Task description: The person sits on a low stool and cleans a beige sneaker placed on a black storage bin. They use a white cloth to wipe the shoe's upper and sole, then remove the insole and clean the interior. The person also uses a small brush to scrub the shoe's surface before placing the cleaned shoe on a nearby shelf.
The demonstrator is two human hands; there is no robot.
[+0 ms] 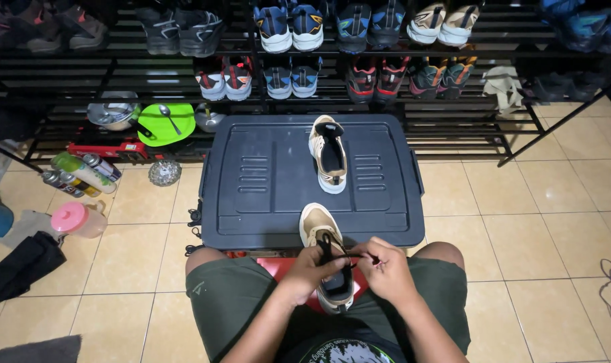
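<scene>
Here both forearms come in from the bottom edge of the view and meet over the lap, wrists bent inward, palms turned down. The left hand (313, 269) and the right hand (385, 269) lie either side of a tan and beige low-top sneaker with a white sole (321, 232), which lies heel toward the person, its toe resting on the near edge of a dark grey plastic storage-box lid (265, 181). The matching second tan sneaker (329, 153) stands alone near the lid's far edge, right of centre, well apart from the hands.

Beyond the lid's far edge, a black metal shoe rack (453, 128) carries rows of sports shoes. Off the lid's left side, on the tiled floor, lie a green round plate with a spoon (165, 125), some spray cans (83, 173) and a pink-lidded jar (77, 219).

The left hand's fingers curl closed around the near sneaker's collar. The right hand pinches a thin black shoelace (351, 253) between thumb and fingertips, the lace stretched taut across to the left hand.
</scene>
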